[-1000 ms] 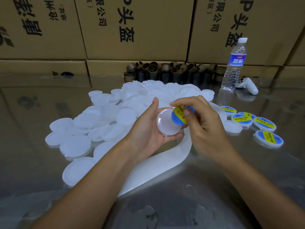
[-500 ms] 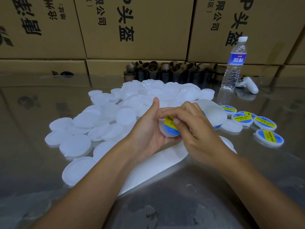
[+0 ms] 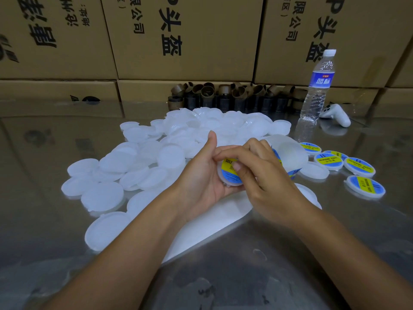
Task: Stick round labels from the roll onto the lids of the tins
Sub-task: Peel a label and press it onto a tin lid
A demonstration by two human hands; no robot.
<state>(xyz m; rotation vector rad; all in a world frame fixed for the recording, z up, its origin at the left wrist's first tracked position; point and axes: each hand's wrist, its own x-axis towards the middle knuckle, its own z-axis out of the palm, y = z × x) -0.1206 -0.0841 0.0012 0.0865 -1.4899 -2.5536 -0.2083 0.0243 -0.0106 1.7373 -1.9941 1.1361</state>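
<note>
My left hand (image 3: pixel 202 175) grips a white round lid (image 3: pixel 224 179) at the centre of the table. A blue and yellow round label (image 3: pixel 229 170) lies on that lid. The fingers of my right hand (image 3: pixel 261 173) press down on the label. The label roll (image 3: pixel 288 153), translucent white with blue labels showing, sits just behind my right hand. Its white backing strip (image 3: pixel 214 222) trails toward me under both wrists. A heap of bare white lids (image 3: pixel 143 166) spreads to the left and behind. Several labelled lids (image 3: pixel 357 166) lie at the right.
A water bottle (image 3: pixel 318 86) and a white controller (image 3: pixel 336 115) stand at the back right. Brown cardboard cores (image 3: pixel 232 95) line the back edge in front of stacked cartons (image 3: pixel 183 39). The table (image 3: pixel 245 283) is shiny metal.
My right hand brought the label from beside the lid down onto it and now presses it flat. The left hand kept hold of the lid.
</note>
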